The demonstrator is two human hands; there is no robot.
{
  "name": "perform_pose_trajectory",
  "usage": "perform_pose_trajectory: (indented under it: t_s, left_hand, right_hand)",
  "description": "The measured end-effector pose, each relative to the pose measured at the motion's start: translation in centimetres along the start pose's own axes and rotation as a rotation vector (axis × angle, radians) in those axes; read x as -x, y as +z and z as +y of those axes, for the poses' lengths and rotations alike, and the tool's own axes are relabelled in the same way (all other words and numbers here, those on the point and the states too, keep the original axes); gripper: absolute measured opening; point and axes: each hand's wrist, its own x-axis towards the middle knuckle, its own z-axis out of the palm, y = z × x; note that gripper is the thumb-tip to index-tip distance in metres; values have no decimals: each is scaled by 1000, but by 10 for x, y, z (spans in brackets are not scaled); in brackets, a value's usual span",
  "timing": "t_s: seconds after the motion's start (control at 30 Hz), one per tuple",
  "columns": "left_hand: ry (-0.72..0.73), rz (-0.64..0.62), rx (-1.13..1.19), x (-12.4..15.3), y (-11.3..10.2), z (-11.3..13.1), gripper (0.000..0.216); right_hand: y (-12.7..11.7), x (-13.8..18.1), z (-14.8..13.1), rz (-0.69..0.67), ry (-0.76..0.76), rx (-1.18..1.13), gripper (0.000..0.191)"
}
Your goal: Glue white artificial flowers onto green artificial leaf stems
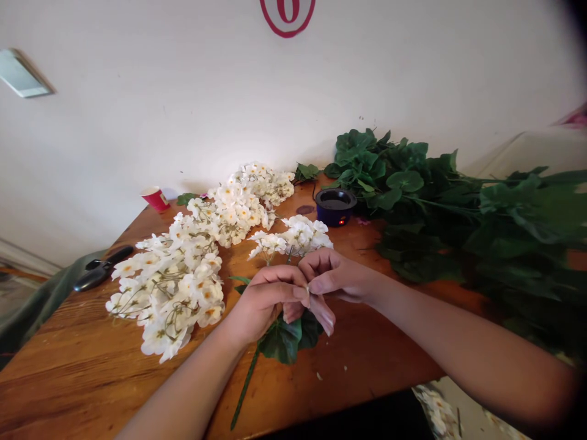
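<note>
Both hands meet at the middle of a wooden table. My left hand is closed around the stem of an artificial flower sprig with white blossoms pointing away from me. Green leaves and a long green stem hang below that hand toward the table's near edge. My right hand is curled with its fingers pinched on the same stem, touching the left hand's fingertips.
A long heap of white artificial flowers lies to the left. A pile of green leafy stems fills the right side. A small dark pot, a red cup and black pliers sit on the table.
</note>
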Motion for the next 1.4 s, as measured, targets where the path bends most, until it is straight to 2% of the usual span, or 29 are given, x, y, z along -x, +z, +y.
perform_pose_trajectory:
  t_s: [0.13,0.33,0.53,0.73,1.07,1.4]
  left_hand:
    - [-21,-3,-16,0,0,1,9]
    - [-69,-5,-65,0,0,1,8]
    - [-47,-19,-47,-1,1,-1,9]
    - [-46,-18,-52,-1,0,-3,8]
    - [-79,2,-108,-3,2,2,10]
    - [-61,-34,-109,-3,2,2,10]
  right_hand:
    - [-4,1,-1,53,43,44,26]
    - [-6,2,-5,-5,53,58,21]
    - [-4,2,-5,-75,70,-22,20]
    - [-10,2,-4,-110,65,1,19]
    - [-11,2,-7,-104,111,48,21]
    - [-9,3,-9,-89,153,90,27]
